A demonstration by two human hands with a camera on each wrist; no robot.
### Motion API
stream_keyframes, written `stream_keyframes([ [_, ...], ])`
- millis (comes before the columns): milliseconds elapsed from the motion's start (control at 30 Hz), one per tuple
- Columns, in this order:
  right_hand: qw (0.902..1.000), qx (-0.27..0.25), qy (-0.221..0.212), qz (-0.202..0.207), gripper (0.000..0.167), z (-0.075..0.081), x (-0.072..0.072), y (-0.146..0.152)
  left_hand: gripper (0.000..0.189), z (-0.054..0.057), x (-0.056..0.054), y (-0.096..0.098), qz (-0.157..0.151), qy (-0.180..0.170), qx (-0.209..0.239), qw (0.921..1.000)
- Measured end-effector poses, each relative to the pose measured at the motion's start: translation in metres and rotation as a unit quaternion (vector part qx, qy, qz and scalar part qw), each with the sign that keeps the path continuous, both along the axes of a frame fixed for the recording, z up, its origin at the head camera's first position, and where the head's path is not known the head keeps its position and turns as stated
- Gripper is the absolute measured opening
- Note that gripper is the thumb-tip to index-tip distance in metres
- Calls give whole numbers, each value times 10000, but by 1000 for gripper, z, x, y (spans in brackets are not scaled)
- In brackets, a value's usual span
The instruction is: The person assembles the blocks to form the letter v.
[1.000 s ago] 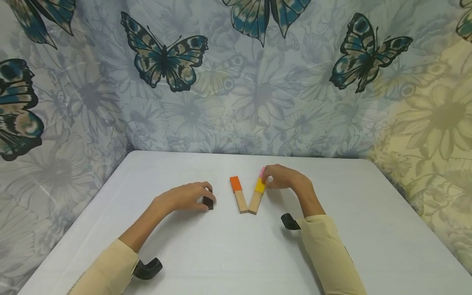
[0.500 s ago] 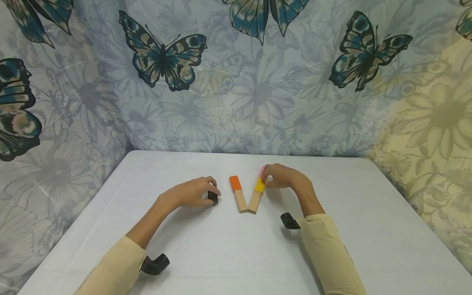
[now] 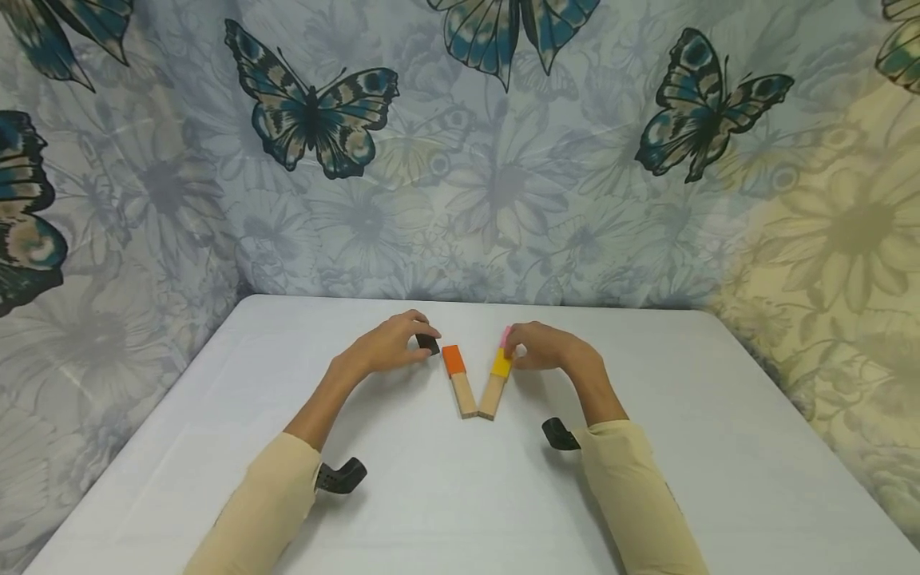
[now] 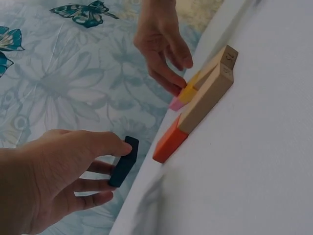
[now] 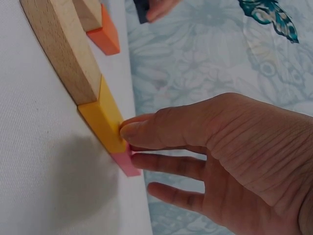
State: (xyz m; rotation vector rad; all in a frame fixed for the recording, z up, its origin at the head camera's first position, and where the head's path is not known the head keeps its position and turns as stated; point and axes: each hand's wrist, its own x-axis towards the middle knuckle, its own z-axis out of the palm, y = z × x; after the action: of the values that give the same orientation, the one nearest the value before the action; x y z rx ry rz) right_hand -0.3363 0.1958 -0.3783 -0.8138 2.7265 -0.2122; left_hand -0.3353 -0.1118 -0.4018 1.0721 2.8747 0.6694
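Observation:
A black block is pinched between the thumb and fingers of my left hand, raised just left of the orange block's far end. The orange block continues a plain wooden block. A second wooden block meets it at the near end, making a V. Beyond that one come a yellow block and a pink block. My right hand holds the yellow block near the pink one with thumb and index finger; its other fingers are spread beside them.
The blocks lie on a white table whose far edge is close behind both hands. Butterfly-and-flower wall covering rises behind it. Dark wrist-camera mounts stick out from the sleeves.
My left hand has carried the black block away from me and slightly right, to beside the orange block's far end. The right hand has stayed on the yellow block.

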Motion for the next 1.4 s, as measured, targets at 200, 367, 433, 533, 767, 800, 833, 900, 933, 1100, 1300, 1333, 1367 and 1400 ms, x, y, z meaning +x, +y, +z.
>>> stream_keyframes([
  [200,9999,-74,97,55,19,2,0,2,39,-5,-20,11,160,19,213,9996],
  [367,10000,-41,31,-28,19,0,1,1,37,-15,-29,18,183,45,248,9995],
  [433,10000,-17,20,-53,18,-1,1,1,37,-18,-31,20,212,33,292,9993],
  [533,10000,-5,39,-73,18,-2,1,0,38,-23,-32,22,284,63,328,9990],
  [767,10000,-2,67,-26,19,0,2,-3,37,-30,-34,23,261,60,359,9990],
  [800,10000,-11,45,-71,20,0,2,-3,37,-31,-35,23,234,66,368,9990],
  [833,9999,-17,25,-115,20,0,3,-3,37,-33,-35,23,201,76,384,9990],
  [900,9999,-8,28,-136,19,0,3,-2,37,-35,-36,24,157,80,409,9990],
  [933,9999,-16,27,-135,19,0,4,-2,37,-35,-36,24,147,71,419,9990],
  [1100,9999,-29,35,-103,19,1,5,-1,35,-34,-35,25,142,-55,422,9990],
  [1300,9999,-44,28,-148,20,0,6,-1,30,-35,-34,27,79,-28,331,9994],
  [1333,9999,-54,41,-137,20,0,6,0,30,-35,-34,27,65,-8,331,9994],
  [1367,9999,-67,49,-116,20,0,6,0,29,-35,-34,27,58,12,334,9994],
  [1400,9999,-90,61,-87,19,1,6,0,29,-35,-34,28,67,2,359,9993],
])
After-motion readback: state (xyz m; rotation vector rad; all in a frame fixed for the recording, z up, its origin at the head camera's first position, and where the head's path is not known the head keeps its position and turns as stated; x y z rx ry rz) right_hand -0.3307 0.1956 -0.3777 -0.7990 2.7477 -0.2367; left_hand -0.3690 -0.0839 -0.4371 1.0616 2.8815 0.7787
